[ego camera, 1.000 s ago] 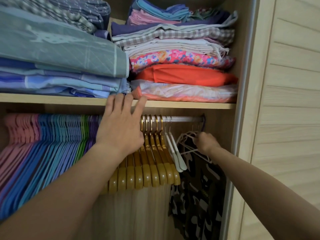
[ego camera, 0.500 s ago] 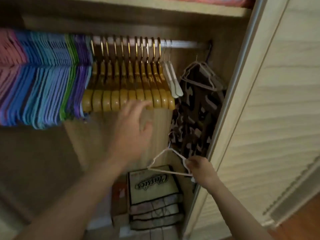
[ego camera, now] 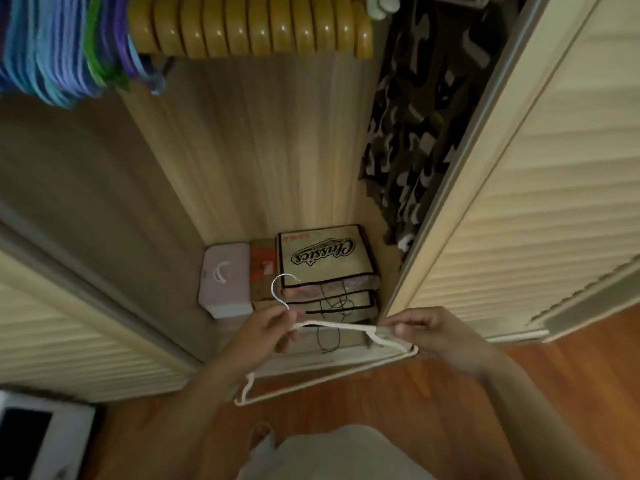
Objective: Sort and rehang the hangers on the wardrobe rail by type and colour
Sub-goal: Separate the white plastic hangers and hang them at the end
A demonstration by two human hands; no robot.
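Wardrobe's mostly sorted, coloured hangers (ego camera: 52, 46) at 11 o'clock, but both hands' fingers still pinch one white hanger (ego camera: 332, 329): left hand (ego camera: 266, 329), right hand (ego camera: 429, 332).

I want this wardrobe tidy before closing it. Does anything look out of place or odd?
A thin black cord trails loose over the stacked boxes on the wardrobe floor. One white hanger is off the rail, held low by both hands: left hand near the hook, right hand at its shoulder.

Glossy wooden hangers (ego camera: 249, 26); cloth garment (ego camera: 426, 109)
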